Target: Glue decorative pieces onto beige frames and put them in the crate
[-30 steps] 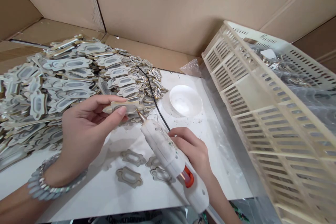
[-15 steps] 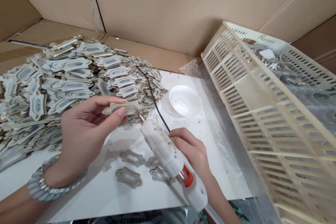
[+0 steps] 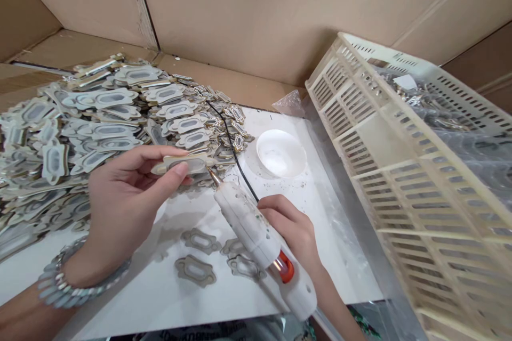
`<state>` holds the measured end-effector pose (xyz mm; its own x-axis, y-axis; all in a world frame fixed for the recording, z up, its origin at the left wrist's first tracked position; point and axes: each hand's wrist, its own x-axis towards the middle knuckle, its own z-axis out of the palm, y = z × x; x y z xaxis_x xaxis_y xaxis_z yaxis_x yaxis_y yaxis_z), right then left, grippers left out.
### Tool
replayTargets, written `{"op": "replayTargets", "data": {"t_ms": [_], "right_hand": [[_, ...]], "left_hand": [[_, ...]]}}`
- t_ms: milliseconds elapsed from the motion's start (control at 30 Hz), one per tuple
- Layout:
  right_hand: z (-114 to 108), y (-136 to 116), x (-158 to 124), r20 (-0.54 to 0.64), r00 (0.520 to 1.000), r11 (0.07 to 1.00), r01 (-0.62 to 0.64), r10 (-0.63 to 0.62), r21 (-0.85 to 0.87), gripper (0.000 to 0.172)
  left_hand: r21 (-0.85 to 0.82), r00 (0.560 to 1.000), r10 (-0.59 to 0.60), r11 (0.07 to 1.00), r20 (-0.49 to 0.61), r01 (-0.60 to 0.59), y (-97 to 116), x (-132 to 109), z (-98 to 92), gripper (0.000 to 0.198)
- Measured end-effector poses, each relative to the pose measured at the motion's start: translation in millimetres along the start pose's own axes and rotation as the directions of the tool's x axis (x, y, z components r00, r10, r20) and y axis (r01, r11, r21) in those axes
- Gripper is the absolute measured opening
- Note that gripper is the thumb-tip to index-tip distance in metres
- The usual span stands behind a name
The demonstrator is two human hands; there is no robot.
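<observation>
Frame (image 3: 197, 165) is pinched in the left hand (image 3: 126, 192); the right hand (image 3: 294, 229) grips a glue gun (image 3: 248, 222), nozzle (image 3: 215, 176) at the frame's right end.

We can make out a row of dark lettering (image 3: 206, 331) on the greyish fabric (image 3: 259, 333) along the bottom edge of our view, but it is blurred and partly cut off, so we cannot read any word reliably.

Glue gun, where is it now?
In the head view, the glue gun is in the right hand, below and right of centre, its tip by the grey piece in the left hand.
</observation>
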<state>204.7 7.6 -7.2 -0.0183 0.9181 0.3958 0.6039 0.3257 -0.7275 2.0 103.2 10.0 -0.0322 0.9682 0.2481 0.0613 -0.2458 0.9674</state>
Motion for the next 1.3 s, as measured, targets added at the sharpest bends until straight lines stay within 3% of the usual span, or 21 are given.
{"op": "replayTargets", "data": {"t_ms": [167, 300, 433, 500, 567, 767, 900, 1000, 1100, 1300], "right_hand": [[-0.1, 3.1, -1.5, -0.041, 0.998, 0.999, -0.051, 0.051, 0.001, 0.018], [-0.3, 4.7, -1.2, -0.169, 0.969, 0.983, -0.185, 0.179, -0.018, 0.016], [7.3, 7.6, 0.6, -0.308, 0.92, 0.97, -0.229, 0.241, 0.075, 0.011], [12.2, 9.6, 0.9, -0.361, 0.9, 0.97, -0.22, 0.244, 0.105, 0.007], [14.9, 11.1, 0.5, -0.379, 0.891, 0.968, -0.222, 0.248, 0.113, 0.003], [7.8, 8.9, -2.5, -0.291, 0.914, 0.954, -0.239, 0.283, 0.18, 0.012], [0.8, 0.8, -1.9, -0.22, 0.92, 0.939, -0.284, 0.323, 0.191, 0.016], [-1.3, -3.8, -1.4, -0.215, 0.926, 0.943, -0.273, 0.311, 0.189, 0.018], [-1.7, -4.8, -1.8, -0.193, 0.932, 0.943, -0.271, 0.307, 0.194, 0.018], [-2.6, -4.0, -2.3, -0.167, 0.945, 0.952, -0.252, 0.281, 0.175, 0.017]], "left_hand": [[-0.034, 1.0, -0.027, 0.999, 0.01, 0.028, 0.2, 0.1, -0.4, 0.013], [-0.12, 0.983, -0.125, 0.983, 0.136, 0.142, -1.2, -1.7, 3.2, 0.013], [-0.229, 0.9, -0.334, 0.887, 0.281, 0.401, -0.9, -1.1, 7.8, 0.018], [-0.233, 0.859, -0.419, 0.84, 0.294, 0.49, 0.1, 0.7, 8.2, 0.022], [-0.224, 0.847, -0.463, 0.824, 0.263, 0.52, 0.7, 2.8, 7.6, 0.025], [-0.162, 0.889, -0.413, 0.88, 0.2, 0.445, -0.1, 7.5, 5.5, 0.024], [-0.221, 0.908, -0.387, 0.883, 0.161, 0.415, 3.9, 9.7, 4.6, 0.034], [-0.253, 0.906, -0.397, 0.87, 0.145, 0.422, 9.6, 10.7, 4.0, 0.041], [-0.255, 0.91, -0.395, 0.874, 0.124, 0.414, 13.8, 11.4, 3.3, 0.036], [-0.243, 0.956, -0.279, 0.925, 0.087, 0.292, 15.0, 11.7, 3.7, 0.041]]}}
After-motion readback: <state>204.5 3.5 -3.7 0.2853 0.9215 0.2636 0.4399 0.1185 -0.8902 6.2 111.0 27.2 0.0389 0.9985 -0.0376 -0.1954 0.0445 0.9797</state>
